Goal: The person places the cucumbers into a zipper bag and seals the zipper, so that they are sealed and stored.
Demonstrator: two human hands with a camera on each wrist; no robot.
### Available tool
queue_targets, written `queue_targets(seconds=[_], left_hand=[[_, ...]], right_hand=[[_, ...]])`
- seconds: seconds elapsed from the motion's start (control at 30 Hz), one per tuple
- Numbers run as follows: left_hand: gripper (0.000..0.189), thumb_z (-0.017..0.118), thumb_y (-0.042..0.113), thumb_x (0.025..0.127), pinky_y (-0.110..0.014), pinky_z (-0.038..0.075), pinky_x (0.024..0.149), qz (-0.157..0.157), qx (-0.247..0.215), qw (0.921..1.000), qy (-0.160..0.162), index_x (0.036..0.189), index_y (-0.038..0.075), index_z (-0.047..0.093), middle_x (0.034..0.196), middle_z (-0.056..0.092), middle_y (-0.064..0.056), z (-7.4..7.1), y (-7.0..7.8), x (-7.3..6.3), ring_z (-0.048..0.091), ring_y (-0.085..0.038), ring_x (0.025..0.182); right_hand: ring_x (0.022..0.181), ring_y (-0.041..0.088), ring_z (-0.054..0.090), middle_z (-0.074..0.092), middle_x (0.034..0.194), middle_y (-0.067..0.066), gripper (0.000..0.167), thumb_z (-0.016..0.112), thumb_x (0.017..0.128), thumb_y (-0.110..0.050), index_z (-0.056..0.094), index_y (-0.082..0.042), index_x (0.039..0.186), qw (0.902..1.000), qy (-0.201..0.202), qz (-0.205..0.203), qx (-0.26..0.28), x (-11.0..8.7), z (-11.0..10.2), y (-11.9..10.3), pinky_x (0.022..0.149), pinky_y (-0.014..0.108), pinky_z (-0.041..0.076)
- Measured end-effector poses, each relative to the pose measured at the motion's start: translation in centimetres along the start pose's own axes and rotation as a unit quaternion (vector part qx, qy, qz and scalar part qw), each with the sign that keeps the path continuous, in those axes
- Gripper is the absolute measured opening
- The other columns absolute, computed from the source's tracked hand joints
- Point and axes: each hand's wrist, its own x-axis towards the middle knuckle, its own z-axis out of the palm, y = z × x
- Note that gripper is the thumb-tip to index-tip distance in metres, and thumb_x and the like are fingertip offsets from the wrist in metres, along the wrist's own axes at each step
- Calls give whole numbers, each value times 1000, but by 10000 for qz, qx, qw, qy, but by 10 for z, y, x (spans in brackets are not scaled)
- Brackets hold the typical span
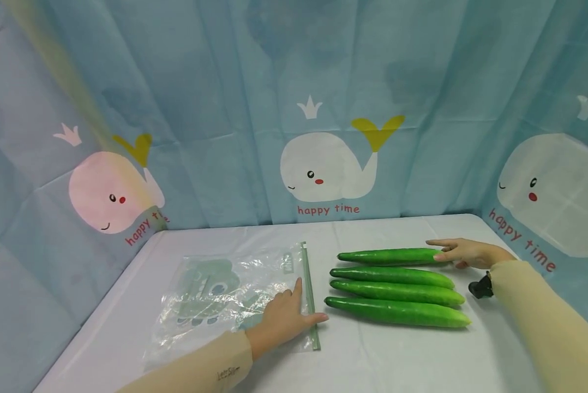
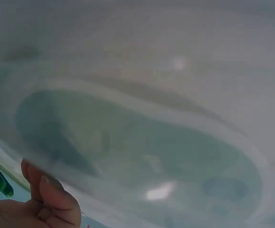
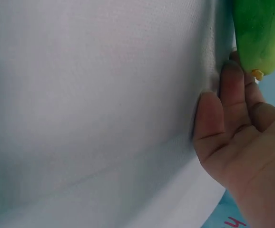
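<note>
A clear zip bag with a green cartoon print lies on the left half of the table, its green zip strip facing the cucumbers. My left hand rests on the bag near that strip, index finger stretched forward and thumb reaching across the strip. Bag plastic fills most of the left wrist view. The farthest cucumber has my right hand at its right end, thumb against its near side and index finger extended along the far side. In the right wrist view, fingers lie loosely beside the cucumber's pale tip.
Nearer on the table, more cucumbers lie roughly parallel: a second, a third and the nearest one. A blue whale-print curtain hangs behind and at both sides of the white table.
</note>
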Motion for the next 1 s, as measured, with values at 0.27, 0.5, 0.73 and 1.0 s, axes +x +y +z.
queue_targets(seconds=[0.27,0.5,0.73,1.0], left_hand=[[111,67,72,74,-39,51,63,-174,195,9994,-245,150,-1,31,101,64,-22,3,0,11,63,-33,82],[86,68,50,83,-43,51,67,-56,-187,9988,-459,151,8,35,103,63,-21,-1,-3,14,60,-32,82],[70,63,35,84,-42,49,64,243,-293,9978,-549,148,16,42,106,62,-22,-5,-9,13,58,-30,81],[64,67,15,82,-45,52,80,300,-1266,9887,-742,139,-4,47,110,62,-21,-12,-13,13,60,-28,88]], right_hand=[[130,50,31,15,146,42,83,64,95,-31,14,1,153,9998,111,122,-124,4,2,-1,94,54,39],[121,46,35,15,144,43,84,67,93,-31,16,3,152,9993,220,207,-217,3,3,-3,90,51,40],[132,60,15,2,145,47,84,70,91,-26,19,3,151,9989,204,276,-332,3,3,-3,101,68,29],[129,56,29,22,143,43,77,72,89,-30,34,8,145,9966,437,306,-628,4,6,-6,96,64,37]])
